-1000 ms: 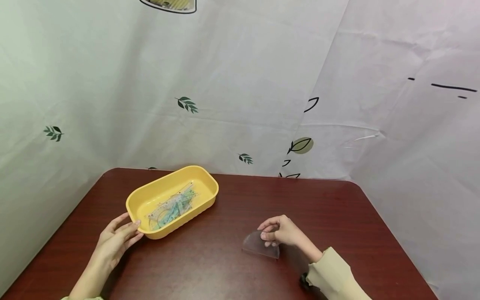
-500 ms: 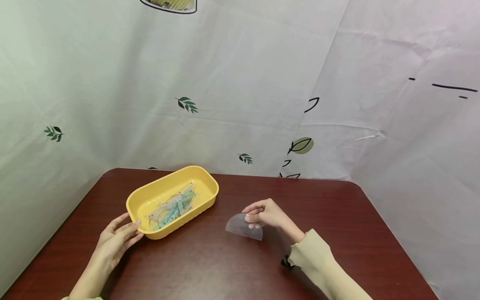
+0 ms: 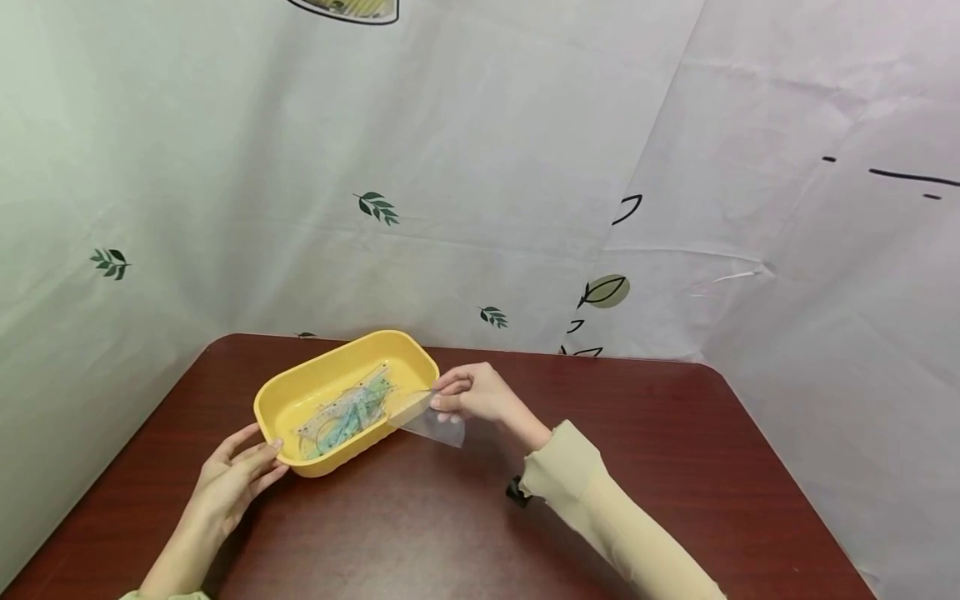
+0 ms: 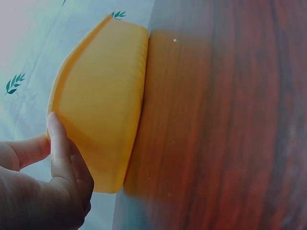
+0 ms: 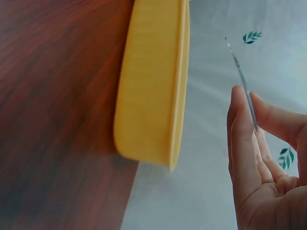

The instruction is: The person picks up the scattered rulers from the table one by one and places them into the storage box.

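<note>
A yellow plastic box (image 3: 330,464) stands at the back left of the table, its wall (image 4: 103,96) filling much of the left wrist view. My left hand (image 3: 232,483) pinches its near-left corner rim between thumb and fingers. My right hand (image 3: 476,396) pinches a clear half-round protractor (image 3: 431,423) by its edge, thumb on one face and fingers on the other. In the head view the protractor's left tip overlaps the box's right rim. Seen edge-on in the right wrist view, the protractor (image 5: 238,67) is a thin line. Inside the box lie clear and greenish rulers (image 3: 348,412).
The dark red wooden table (image 3: 600,417) reaches back to a pale curtain (image 3: 487,167) printed with leaves. A small black object (image 3: 517,492) shows beneath the right sleeve at the wrist.
My right hand has carried the protractor left and away from me, from over the table's middle to the box's right rim. My left hand and the box have stayed put.
</note>
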`<action>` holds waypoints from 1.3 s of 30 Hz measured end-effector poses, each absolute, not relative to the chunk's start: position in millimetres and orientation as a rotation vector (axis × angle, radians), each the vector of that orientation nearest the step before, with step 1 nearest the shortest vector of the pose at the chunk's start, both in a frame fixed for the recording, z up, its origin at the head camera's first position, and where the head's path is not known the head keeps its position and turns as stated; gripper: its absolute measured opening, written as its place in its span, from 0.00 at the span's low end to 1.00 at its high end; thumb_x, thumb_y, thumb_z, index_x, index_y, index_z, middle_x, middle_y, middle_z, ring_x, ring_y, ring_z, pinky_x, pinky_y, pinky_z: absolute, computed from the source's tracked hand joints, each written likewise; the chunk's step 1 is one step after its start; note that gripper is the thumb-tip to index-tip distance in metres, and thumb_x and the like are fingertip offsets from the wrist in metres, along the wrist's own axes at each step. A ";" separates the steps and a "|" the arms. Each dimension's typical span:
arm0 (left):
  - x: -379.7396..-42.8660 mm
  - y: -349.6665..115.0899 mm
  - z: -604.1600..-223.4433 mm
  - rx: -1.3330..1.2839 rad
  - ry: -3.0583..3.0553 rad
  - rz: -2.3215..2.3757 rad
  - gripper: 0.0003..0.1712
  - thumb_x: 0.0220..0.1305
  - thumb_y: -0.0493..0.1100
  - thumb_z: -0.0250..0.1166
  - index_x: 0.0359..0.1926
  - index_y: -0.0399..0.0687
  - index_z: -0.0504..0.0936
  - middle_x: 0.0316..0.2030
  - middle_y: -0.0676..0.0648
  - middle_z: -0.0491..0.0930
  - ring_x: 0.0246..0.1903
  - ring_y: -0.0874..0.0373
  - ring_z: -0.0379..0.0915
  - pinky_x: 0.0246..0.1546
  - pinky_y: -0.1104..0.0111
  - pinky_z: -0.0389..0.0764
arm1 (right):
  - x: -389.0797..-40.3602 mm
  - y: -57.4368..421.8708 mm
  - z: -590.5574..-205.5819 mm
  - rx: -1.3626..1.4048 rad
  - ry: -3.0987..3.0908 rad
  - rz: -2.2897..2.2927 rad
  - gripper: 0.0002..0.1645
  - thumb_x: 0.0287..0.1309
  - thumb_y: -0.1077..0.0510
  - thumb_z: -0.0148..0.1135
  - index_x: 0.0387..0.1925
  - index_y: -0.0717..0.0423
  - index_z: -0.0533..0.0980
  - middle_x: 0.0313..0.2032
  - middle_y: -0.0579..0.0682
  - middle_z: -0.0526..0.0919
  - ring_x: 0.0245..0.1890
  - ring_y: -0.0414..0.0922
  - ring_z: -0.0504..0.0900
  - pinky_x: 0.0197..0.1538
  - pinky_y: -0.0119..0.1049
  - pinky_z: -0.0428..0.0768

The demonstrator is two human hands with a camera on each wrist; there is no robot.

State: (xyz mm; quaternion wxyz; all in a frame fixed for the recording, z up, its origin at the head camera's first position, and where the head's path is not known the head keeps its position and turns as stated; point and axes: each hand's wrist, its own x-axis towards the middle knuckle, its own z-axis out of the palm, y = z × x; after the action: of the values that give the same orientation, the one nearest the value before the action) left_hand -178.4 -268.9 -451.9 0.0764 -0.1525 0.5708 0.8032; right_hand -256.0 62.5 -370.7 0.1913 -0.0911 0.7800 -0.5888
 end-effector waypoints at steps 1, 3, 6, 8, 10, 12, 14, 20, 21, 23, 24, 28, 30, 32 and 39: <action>-178.5 -268.9 -451.7 -0.457 1.711 2.407 0.24 0.66 0.35 0.61 0.49 0.67 0.60 0.31 0.63 0.82 0.32 0.69 0.80 0.37 0.76 0.85 | -257.7 57.8 -369.0 -0.257 2.181 -1.668 0.14 0.53 0.67 0.68 0.43 0.67 0.79 0.25 0.50 0.85 0.20 0.39 0.82 0.28 0.31 0.85; -178.6 -268.8 -451.6 -0.456 1.710 2.407 0.24 0.66 0.35 0.61 0.50 0.67 0.60 0.31 0.63 0.82 0.32 0.69 0.80 0.37 0.76 0.85 | -260.8 49.1 -366.1 -0.256 2.168 -1.688 0.15 0.53 0.67 0.68 0.44 0.68 0.78 0.25 0.49 0.84 0.20 0.39 0.82 0.28 0.32 0.85; -178.4 -268.5 -451.5 -0.457 1.715 2.399 0.24 0.66 0.35 0.61 0.50 0.66 0.60 0.31 0.63 0.82 0.32 0.69 0.80 0.37 0.76 0.85 | -265.5 36.8 -363.2 -0.262 2.166 -1.695 0.17 0.54 0.66 0.68 0.45 0.68 0.77 0.25 0.50 0.82 0.20 0.40 0.79 0.28 0.32 0.83; -178.4 -268.4 -451.3 -0.460 1.719 2.394 0.24 0.66 0.35 0.61 0.50 0.67 0.60 0.31 0.63 0.82 0.32 0.69 0.80 0.37 0.76 0.85 | -268.3 28.5 -362.1 -0.265 2.185 -1.679 0.18 0.54 0.65 0.68 0.46 0.68 0.77 0.27 0.50 0.82 0.20 0.40 0.79 0.30 0.34 0.84; -178.4 -268.3 -451.2 -0.466 1.720 2.389 0.24 0.66 0.35 0.61 0.50 0.67 0.60 0.31 0.63 0.81 0.32 0.69 0.80 0.37 0.76 0.85 | -271.1 20.6 -361.0 -0.260 2.215 -1.659 0.18 0.55 0.64 0.68 0.47 0.66 0.78 0.28 0.51 0.82 0.21 0.40 0.80 0.30 0.37 0.86; -178.5 -268.3 -451.0 -0.469 1.719 2.389 0.24 0.66 0.35 0.61 0.49 0.67 0.60 0.31 0.63 0.81 0.32 0.69 0.80 0.37 0.76 0.85 | -274.4 13.2 -361.6 -0.251 2.265 -1.626 0.16 0.56 0.62 0.68 0.46 0.62 0.79 0.31 0.53 0.83 0.21 0.40 0.81 0.31 0.40 0.87; -178.4 -268.4 -451.1 -0.469 1.718 2.390 0.24 0.66 0.35 0.61 0.49 0.68 0.60 0.31 0.63 0.81 0.32 0.69 0.80 0.37 0.76 0.85 | -277.7 6.7 -363.1 -0.240 2.306 -1.605 0.13 0.57 0.60 0.67 0.44 0.59 0.80 0.34 0.56 0.85 0.21 0.39 0.81 0.27 0.36 0.85; -177.5 -268.8 -451.3 -0.483 1.705 2.397 0.25 0.66 0.34 0.61 0.49 0.69 0.60 0.30 0.62 0.80 0.31 0.69 0.80 0.37 0.76 0.85 | -287.5 -10.6 -373.8 -0.215 2.363 -1.601 0.10 0.59 0.59 0.66 0.41 0.59 0.83 0.38 0.58 0.87 0.22 0.42 0.84 0.20 0.26 0.79; -177.4 -268.8 -451.2 -0.486 1.705 2.396 0.25 0.66 0.35 0.61 0.49 0.69 0.60 0.30 0.62 0.80 0.31 0.69 0.80 0.37 0.76 0.85 | -288.5 -13.3 -375.5 -0.213 2.368 -1.600 0.11 0.59 0.59 0.66 0.42 0.60 0.83 0.38 0.58 0.87 0.23 0.44 0.85 0.21 0.27 0.81; -177.4 -268.7 -451.0 -0.485 1.705 2.393 0.25 0.66 0.35 0.61 0.49 0.69 0.60 0.30 0.62 0.81 0.32 0.69 0.80 0.37 0.76 0.85 | -289.8 -18.4 -378.7 -0.208 2.375 -1.593 0.12 0.60 0.60 0.65 0.45 0.61 0.82 0.39 0.57 0.87 0.27 0.48 0.87 0.24 0.30 0.84; -177.4 -268.7 -450.9 -0.483 1.706 2.393 0.25 0.66 0.35 0.61 0.49 0.69 0.60 0.30 0.62 0.81 0.32 0.69 0.80 0.37 0.76 0.85 | -290.2 -21.1 -380.4 -0.207 2.378 -1.592 0.13 0.60 0.61 0.64 0.46 0.61 0.82 0.39 0.57 0.87 0.29 0.49 0.87 0.26 0.33 0.86; -177.3 -268.3 -450.8 -0.481 1.708 2.397 0.25 0.66 0.35 0.61 0.49 0.69 0.60 0.31 0.62 0.81 0.32 0.69 0.80 0.37 0.77 0.85 | -291.2 -31.0 -387.8 -0.244 2.369 -1.601 0.15 0.61 0.66 0.61 0.50 0.62 0.80 0.43 0.57 0.86 0.34 0.52 0.87 0.36 0.42 0.88; -177.0 -268.1 -450.9 -0.480 1.709 2.396 0.25 0.66 0.35 0.61 0.49 0.69 0.60 0.31 0.62 0.81 0.32 0.69 0.80 0.37 0.77 0.85 | -291.6 -35.1 -391.9 -0.277 2.379 -1.593 0.17 0.61 0.68 0.60 0.52 0.62 0.79 0.45 0.57 0.85 0.36 0.52 0.87 0.39 0.45 0.88; -177.0 -268.0 -451.0 -0.478 1.709 2.397 0.25 0.66 0.35 0.61 0.49 0.69 0.60 0.30 0.62 0.81 0.32 0.69 0.80 0.37 0.76 0.85 | -291.8 -38.1 -395.3 -0.312 2.391 -1.573 0.19 0.60 0.70 0.59 0.53 0.63 0.78 0.47 0.58 0.84 0.37 0.51 0.87 0.42 0.46 0.87; -178.0 -267.8 -450.4 -0.471 1.715 2.397 0.25 0.66 0.35 0.61 0.49 0.69 0.60 0.30 0.62 0.80 0.32 0.69 0.80 0.37 0.77 0.85 | -292.1 -40.2 -401.2 -0.368 2.466 -1.345 0.24 0.62 0.68 0.59 0.59 0.59 0.73 0.56 0.56 0.79 0.37 0.54 0.85 0.36 0.38 0.86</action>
State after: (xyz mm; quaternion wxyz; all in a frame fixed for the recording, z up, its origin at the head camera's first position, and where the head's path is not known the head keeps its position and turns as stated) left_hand -178.0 -267.8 -450.4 0.0783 -0.1573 0.5727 0.8007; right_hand -292.1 -40.2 -401.2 0.1535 -0.1282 0.8601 -0.4692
